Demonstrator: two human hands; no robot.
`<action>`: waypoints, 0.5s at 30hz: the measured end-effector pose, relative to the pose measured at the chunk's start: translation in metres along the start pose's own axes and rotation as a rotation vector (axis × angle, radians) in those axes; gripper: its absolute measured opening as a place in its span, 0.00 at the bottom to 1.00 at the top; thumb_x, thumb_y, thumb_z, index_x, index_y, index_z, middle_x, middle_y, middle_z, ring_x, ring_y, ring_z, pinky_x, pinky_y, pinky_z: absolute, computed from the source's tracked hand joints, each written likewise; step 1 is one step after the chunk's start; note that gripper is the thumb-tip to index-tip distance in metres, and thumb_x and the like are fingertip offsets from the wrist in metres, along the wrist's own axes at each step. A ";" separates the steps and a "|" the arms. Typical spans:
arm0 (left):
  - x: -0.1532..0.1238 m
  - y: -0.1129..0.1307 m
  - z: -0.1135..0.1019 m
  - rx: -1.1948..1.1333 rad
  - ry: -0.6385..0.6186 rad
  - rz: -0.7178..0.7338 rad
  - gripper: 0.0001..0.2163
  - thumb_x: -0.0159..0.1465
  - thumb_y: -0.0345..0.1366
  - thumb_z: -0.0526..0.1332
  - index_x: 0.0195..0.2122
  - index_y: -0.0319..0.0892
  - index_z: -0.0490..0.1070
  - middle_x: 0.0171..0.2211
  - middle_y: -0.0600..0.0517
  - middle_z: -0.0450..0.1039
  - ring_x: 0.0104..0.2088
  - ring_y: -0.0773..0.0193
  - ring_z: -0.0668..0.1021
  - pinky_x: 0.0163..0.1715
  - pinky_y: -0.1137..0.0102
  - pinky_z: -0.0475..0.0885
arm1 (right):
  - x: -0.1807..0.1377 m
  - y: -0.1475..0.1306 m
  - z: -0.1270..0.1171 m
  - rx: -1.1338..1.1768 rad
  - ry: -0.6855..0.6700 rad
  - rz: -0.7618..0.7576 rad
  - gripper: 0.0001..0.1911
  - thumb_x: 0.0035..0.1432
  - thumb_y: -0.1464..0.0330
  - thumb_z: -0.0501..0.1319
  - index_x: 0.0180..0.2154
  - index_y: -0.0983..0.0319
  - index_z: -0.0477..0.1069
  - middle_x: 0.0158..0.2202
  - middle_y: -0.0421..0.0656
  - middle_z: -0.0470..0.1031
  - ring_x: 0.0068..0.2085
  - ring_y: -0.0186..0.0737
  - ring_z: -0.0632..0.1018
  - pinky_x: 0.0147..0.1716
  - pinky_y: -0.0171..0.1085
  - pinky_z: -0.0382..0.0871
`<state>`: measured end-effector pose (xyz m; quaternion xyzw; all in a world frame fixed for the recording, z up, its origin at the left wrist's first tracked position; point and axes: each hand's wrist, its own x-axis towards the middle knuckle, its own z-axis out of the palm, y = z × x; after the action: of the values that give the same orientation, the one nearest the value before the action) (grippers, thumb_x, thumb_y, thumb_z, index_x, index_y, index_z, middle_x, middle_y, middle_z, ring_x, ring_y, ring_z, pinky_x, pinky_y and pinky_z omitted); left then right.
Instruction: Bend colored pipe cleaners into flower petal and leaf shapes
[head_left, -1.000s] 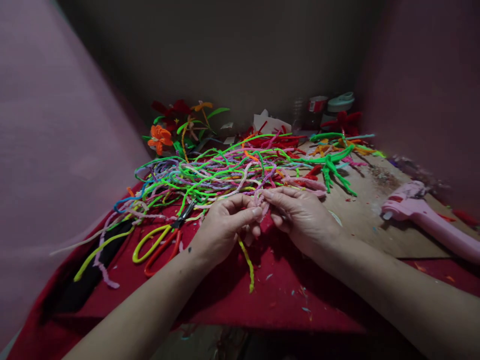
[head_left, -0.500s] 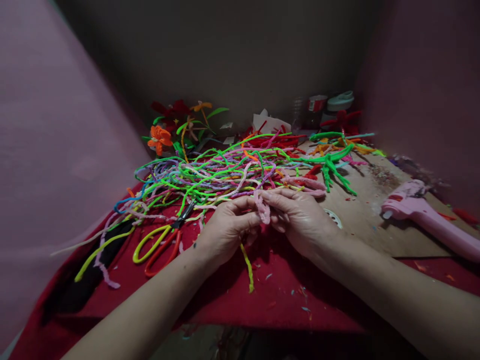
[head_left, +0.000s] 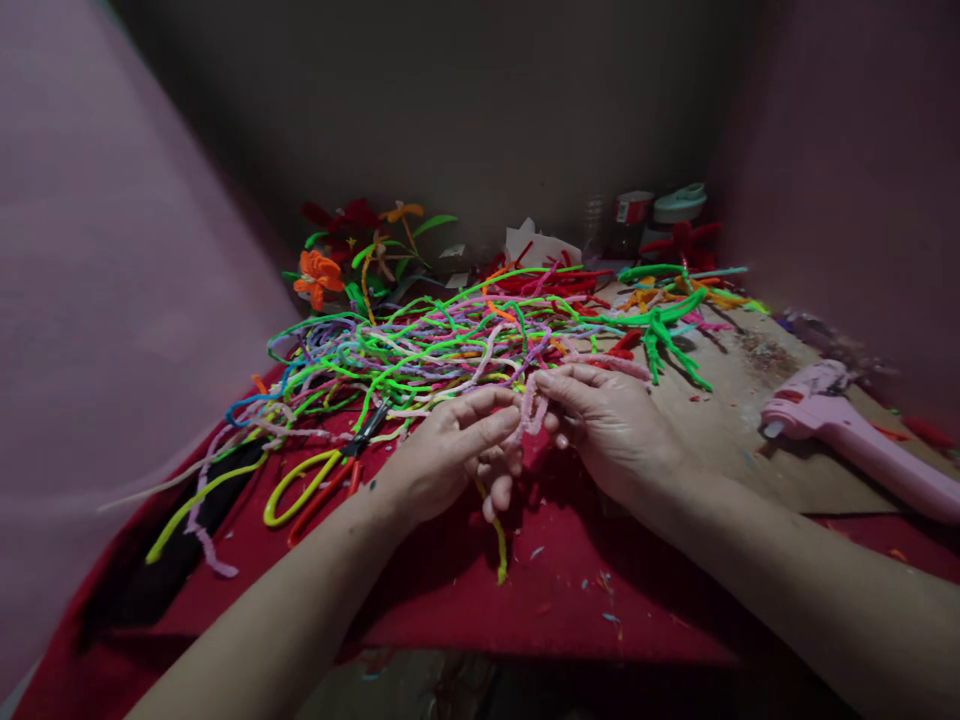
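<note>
Head view: two hands [head_left: 446,450] [head_left: 619,430] flank one pink strand [head_left: 534,426] (right one pinching).

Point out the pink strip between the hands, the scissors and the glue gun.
Pink strip [head_left: 535,424]: head view, on its lower bend.
Scissors [head_left: 351,450]: head view, where the handles meet.
Glue gun [head_left: 847,423]: head view, where body meets handle.

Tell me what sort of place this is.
Probably a small craft corner: a heap of colored fuzzy stems, scissors with yellow and red handles, and what looks like a pink glue gun.
</note>
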<state>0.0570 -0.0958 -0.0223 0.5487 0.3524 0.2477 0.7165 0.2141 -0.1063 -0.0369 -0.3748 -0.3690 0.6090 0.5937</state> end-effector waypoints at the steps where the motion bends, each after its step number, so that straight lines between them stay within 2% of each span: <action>1: 0.000 0.000 0.002 0.028 0.033 0.010 0.10 0.60 0.41 0.57 0.40 0.43 0.66 0.20 0.57 0.68 0.13 0.70 0.71 0.11 0.77 0.66 | 0.000 0.001 0.000 -0.004 -0.004 -0.005 0.10 0.49 0.66 0.62 0.22 0.64 0.68 0.19 0.38 0.68 0.19 0.28 0.66 0.17 0.29 0.55; 7: -0.001 0.003 0.008 0.185 0.183 0.042 0.09 0.56 0.40 0.61 0.32 0.40 0.69 0.17 0.57 0.66 0.12 0.75 0.68 0.10 0.81 0.62 | -0.001 0.004 -0.001 -0.067 -0.039 -0.056 0.10 0.51 0.64 0.61 0.23 0.64 0.70 0.20 0.38 0.68 0.21 0.28 0.66 0.19 0.30 0.55; 11: -0.001 0.003 0.001 0.167 0.249 0.058 0.10 0.56 0.41 0.61 0.29 0.39 0.68 0.16 0.57 0.65 0.12 0.75 0.65 0.10 0.81 0.61 | 0.001 0.001 -0.004 -0.268 -0.059 -0.088 0.12 0.51 0.65 0.59 0.21 0.64 0.70 0.16 0.36 0.63 0.19 0.27 0.60 0.18 0.31 0.51; 15: -0.002 0.005 -0.005 0.151 0.268 0.086 0.09 0.58 0.39 0.60 0.28 0.37 0.68 0.16 0.56 0.66 0.12 0.76 0.65 0.10 0.81 0.61 | 0.002 0.000 -0.008 -0.413 -0.089 -0.038 0.07 0.49 0.68 0.60 0.24 0.64 0.72 0.17 0.36 0.66 0.18 0.26 0.62 0.17 0.30 0.51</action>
<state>0.0525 -0.0930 -0.0180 0.5775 0.4385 0.3220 0.6087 0.2214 -0.1039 -0.0402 -0.4543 -0.5188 0.5250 0.4988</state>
